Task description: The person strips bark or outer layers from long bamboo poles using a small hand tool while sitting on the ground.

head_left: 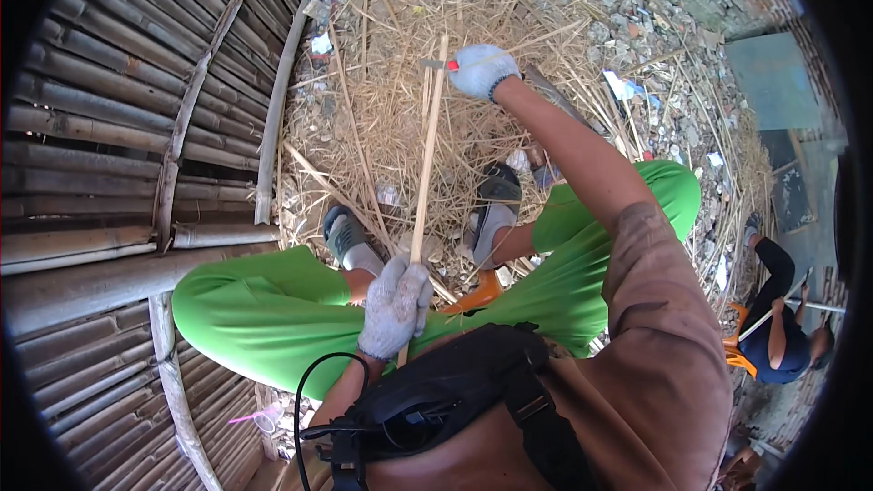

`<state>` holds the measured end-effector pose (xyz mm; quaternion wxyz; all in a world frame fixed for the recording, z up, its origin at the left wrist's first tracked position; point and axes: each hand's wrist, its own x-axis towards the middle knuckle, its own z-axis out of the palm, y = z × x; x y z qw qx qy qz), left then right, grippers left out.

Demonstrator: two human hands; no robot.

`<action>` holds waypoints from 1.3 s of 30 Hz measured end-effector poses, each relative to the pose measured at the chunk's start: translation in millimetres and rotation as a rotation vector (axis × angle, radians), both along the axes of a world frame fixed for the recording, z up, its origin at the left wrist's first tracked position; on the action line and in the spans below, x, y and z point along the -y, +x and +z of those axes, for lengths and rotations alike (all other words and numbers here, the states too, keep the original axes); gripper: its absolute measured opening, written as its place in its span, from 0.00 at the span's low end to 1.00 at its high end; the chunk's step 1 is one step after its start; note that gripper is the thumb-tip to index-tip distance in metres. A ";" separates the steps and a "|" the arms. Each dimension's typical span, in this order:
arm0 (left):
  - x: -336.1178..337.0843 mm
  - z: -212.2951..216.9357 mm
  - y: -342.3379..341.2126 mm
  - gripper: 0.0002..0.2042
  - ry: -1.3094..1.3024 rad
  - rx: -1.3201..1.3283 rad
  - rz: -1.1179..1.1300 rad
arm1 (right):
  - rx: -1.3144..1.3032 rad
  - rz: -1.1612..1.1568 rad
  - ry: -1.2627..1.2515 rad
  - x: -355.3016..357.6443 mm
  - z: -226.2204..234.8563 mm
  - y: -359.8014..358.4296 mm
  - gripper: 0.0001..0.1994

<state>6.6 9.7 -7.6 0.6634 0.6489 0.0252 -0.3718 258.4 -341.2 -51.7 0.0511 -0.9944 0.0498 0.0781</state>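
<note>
Looking down from head height, a seated person in bright green trousers [273,309] and a brown shirt [664,355] works a long, thin bamboo strip [426,155] over ground covered in dry straw-coloured shavings [391,118].

The left hand [394,307], in a grey knitted glove, is clenched around the near end of the strip, just above the lap. The strip runs away from the body, rising between the 2 sandalled feet [496,209]. At its far end the right hand [482,70], also gloved, is closed around a small knife with a red handle [441,65], its blade set against the strip's far end.

The strip looks light, stiff along its length yet springy, and probably splintery along the edges, so gloves suit it. A firm hold near the close end, as shown, seems the best place to steady it; gripping mid-length would likely let it flex.

To the left stands a wall of weathered grey bamboo poles [100,127]. At lower right, another person [777,318] in dark clothes crouches, well apart. A black camera harness [436,400] sits on the chest.
</note>
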 end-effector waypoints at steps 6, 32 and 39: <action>-2.4 2.0 6.1 0.16 -0.031 -0.041 -0.010 | -0.029 -0.394 0.025 81.5 -12.6 40.6 0.27; -6.5 -28.2 13.9 0.17 -0.450 -0.099 0.356 | 0.084 0.084 0.435 -120.3 29.2 -166.0 0.20; -5.7 -22.3 13.0 0.17 -0.289 -0.031 0.298 | 0.193 0.322 0.405 -143.7 3.2 -199.1 0.14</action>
